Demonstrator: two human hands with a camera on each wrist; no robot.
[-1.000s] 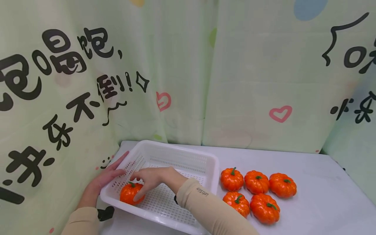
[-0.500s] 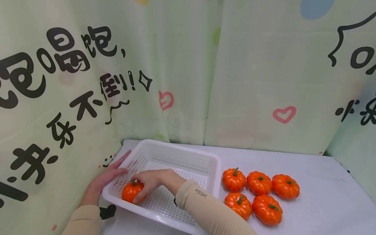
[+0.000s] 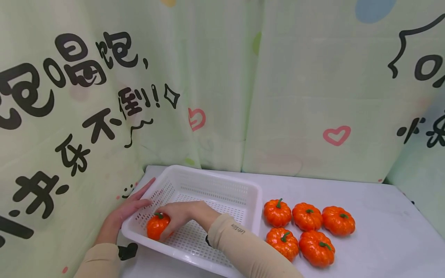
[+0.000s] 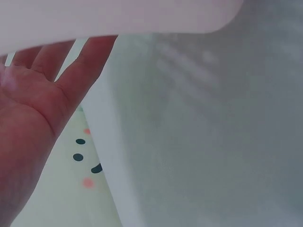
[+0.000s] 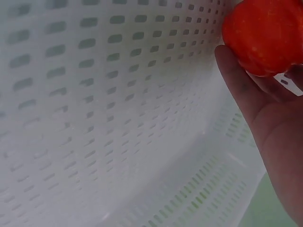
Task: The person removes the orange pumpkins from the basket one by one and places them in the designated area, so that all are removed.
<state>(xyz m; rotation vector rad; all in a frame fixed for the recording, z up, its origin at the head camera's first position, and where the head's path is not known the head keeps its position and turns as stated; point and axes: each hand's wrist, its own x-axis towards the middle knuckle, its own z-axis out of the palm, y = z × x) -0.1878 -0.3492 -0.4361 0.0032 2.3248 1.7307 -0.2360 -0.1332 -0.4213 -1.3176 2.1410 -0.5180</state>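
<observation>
My right hand (image 3: 177,216) reaches into a white plastic basket (image 3: 222,175) and holds a small orange pumpkin (image 3: 155,227) with a green stem. The pumpkin is at the basket's near left corner. In the right wrist view, fingers (image 5: 234,78) lie along the side of the glossy pumpkin (image 5: 265,35). My left hand (image 3: 123,211) rests at the basket's left rim, thumb over the edge and fingers extended along the outside. From below, the left wrist view has its straight fingers (image 4: 87,61) passing behind the rim (image 4: 142,19).
Several more orange pumpkins (image 3: 307,217) stand in two rows on the white table (image 3: 375,216), right of the basket. A pale green curtain (image 3: 285,96) with black lettering and hearts hangs behind and at both sides.
My right fingers have come down round the pumpkin in the basket, which has shifted slightly rightward. The left hand stays at the rim. The head view has swung slightly.
</observation>
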